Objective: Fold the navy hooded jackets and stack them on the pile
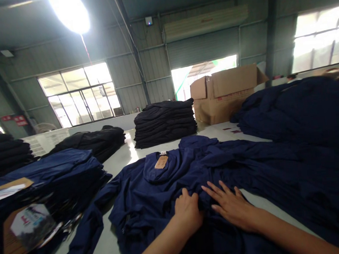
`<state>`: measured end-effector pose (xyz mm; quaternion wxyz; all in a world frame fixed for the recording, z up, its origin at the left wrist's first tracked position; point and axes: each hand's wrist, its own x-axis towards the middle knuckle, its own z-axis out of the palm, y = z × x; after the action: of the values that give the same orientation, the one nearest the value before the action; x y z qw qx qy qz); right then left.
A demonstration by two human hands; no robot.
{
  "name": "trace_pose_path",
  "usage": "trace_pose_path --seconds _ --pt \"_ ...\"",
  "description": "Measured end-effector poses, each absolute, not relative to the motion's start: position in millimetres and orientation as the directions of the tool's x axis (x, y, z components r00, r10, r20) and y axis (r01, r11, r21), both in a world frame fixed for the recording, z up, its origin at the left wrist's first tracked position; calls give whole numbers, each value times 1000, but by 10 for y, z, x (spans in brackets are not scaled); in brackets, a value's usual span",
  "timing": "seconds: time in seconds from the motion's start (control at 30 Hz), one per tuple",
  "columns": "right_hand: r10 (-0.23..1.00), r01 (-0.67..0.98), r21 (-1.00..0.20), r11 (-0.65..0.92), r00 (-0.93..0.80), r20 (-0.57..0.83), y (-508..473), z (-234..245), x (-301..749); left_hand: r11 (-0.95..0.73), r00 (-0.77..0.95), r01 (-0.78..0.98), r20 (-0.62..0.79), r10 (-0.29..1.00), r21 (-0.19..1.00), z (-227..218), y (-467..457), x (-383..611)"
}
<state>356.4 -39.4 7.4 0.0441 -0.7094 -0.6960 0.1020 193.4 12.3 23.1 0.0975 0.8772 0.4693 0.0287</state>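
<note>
A navy jacket (136, 199) lies spread over the table in front of me, with one sleeve stretched toward the lower left. A brown paper tag (161, 162) rests at its collar, beside a small white neck label. My left hand (189, 209) has its fingers curled into the jacket's middle, closed on the cloth. Just to the right, my right hand (233, 207) lies palm down on the same jacket with fingers spread. Folds hide the jacket's lower part, which looks very dark.
Left stands a stack of navy garments (74, 172) with printed card tags (30, 227). A folded black stack (165, 123) and an open cardboard box (214, 102) stand behind the jacket. Another black pile (92, 142) lies back left; a large navy heap (298, 106) covers the right.
</note>
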Motion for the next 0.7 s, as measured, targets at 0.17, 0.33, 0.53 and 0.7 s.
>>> trace_pose_path --seconds 0.17,0.33,0.53,0.7 --pt "998 983 -183 -25 14 -61 -383 85 3687 -725 736 634 80 673 268 334 101 1914" --pt "999 976 -217 -4 13 44 -540 219 3769 -772 803 442 182 567 456 389 38 2045" --pt "966 991 -134 21 14 257 -830 264 3991 -806 829 399 204 521 438 340 -4 2495" --pt "909 994 -82 -79 105 403 -1125 333 4553 -858 806 326 357 471 396 357 -69 2997"
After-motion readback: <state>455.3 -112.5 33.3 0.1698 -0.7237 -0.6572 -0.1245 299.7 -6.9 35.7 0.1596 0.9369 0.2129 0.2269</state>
